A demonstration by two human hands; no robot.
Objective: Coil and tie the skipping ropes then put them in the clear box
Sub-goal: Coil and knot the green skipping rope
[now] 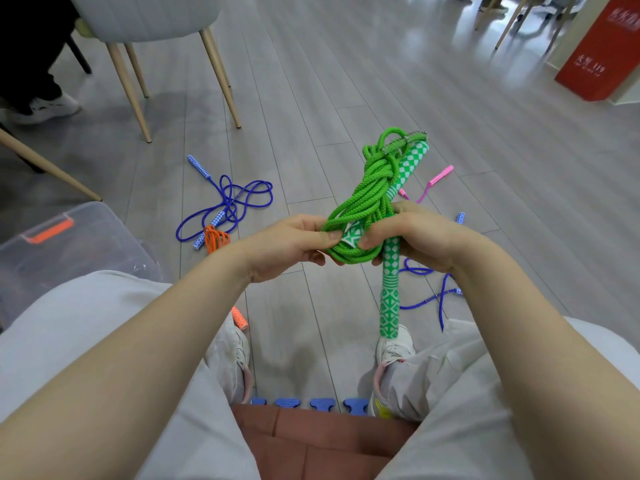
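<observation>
Green rope (363,202) sits coiled, left hand (291,244) and right hand (412,233) pinching its loops closed for tying; clear box (69,244) lies left of it.

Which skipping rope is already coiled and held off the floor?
The green rope, gripped by both hands; the blue rope lies loose on the floor.

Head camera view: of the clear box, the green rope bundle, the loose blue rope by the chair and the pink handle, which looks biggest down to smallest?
1. clear box, partly cut off by the frame edge
2. green rope bundle, though being nearest the camera enlarges it
3. blue rope
4. pink handle
</observation>
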